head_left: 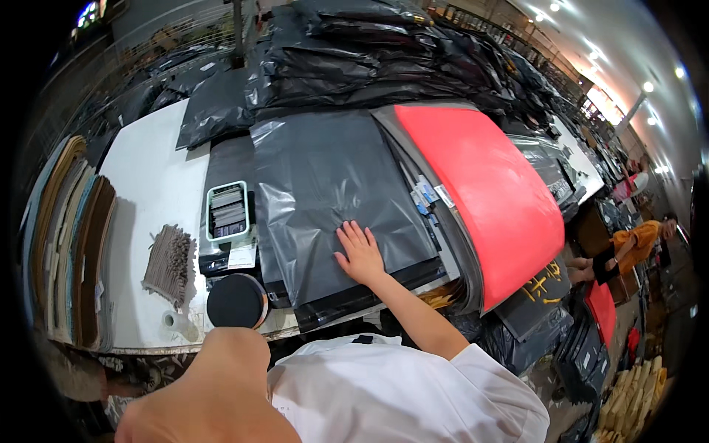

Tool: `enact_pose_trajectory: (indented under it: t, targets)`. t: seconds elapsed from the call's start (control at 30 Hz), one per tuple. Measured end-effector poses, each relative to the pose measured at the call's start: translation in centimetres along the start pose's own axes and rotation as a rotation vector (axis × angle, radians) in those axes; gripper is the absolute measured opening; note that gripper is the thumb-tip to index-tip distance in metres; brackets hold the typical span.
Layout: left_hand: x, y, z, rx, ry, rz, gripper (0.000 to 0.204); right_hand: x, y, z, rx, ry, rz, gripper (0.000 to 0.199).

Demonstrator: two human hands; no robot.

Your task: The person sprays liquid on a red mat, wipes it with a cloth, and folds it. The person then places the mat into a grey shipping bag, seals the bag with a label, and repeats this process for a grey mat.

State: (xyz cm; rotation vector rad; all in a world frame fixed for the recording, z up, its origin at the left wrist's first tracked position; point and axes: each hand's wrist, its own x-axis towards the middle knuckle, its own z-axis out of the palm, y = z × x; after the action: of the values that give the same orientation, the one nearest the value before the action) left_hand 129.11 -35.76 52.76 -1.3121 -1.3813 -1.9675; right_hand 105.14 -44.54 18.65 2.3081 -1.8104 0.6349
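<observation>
Along the bench's point(151, 184) left edge sit stacked fabric swatches point(66, 244), then a ribbed brown knit piece point(168, 264). A small green-rimmed tray point(227, 211) holds dark cards. Right hand point(360, 253) lies flat, fingers spread, on the crinkly grey poly bag point(325, 184) near the front edge. A glossy red sheet point(487, 192) curves off right. Left hand is out of view.

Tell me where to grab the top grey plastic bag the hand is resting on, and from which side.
Take the top grey plastic bag by its near edge, probably at the lower left corner, coming from the person's own side. It lies flat on the stack, so only an edge can be pinched; the right hand already presses flat close to that edge. The red bag crowds its right side.
</observation>
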Motion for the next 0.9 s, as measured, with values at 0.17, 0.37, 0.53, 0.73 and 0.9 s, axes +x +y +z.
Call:
enact_pose_trajectory:
  t: [0.17, 0.37, 0.53, 0.73, 0.9]
  targets:
    - [-1.9, 0.9, 1.7, 0.019, -0.098, -0.002, 0.019, -0.2, 0.1, -0.2, 0.001, -0.013, 0.005, 0.057]
    - [-9.2, 2.4, 1.9, 0.836, 0.17, -0.785, 0.017, 1.6, -0.3, -0.7, 0.196, -0.156, 0.007, 0.056]
    - [-25.8, 3.1, -10.0, 1.5, 1.012, -1.428, 0.024, 2.1, 0.5, -1.5, -0.025, -0.037, 0.093, 0.06]
    - [-37.7, 5.4, -18.2, 1.837, 0.906, -1.657, 0.024, 1.9, 0.1, 0.0, -0.033, -0.089, 0.11, 0.059]
    - [-37.2, 5.3, -20.4, 1.785, 0.731, -1.708, 0.046, 1.8, 0.5, -0.5, -0.027, -0.072, 0.114, 0.057]
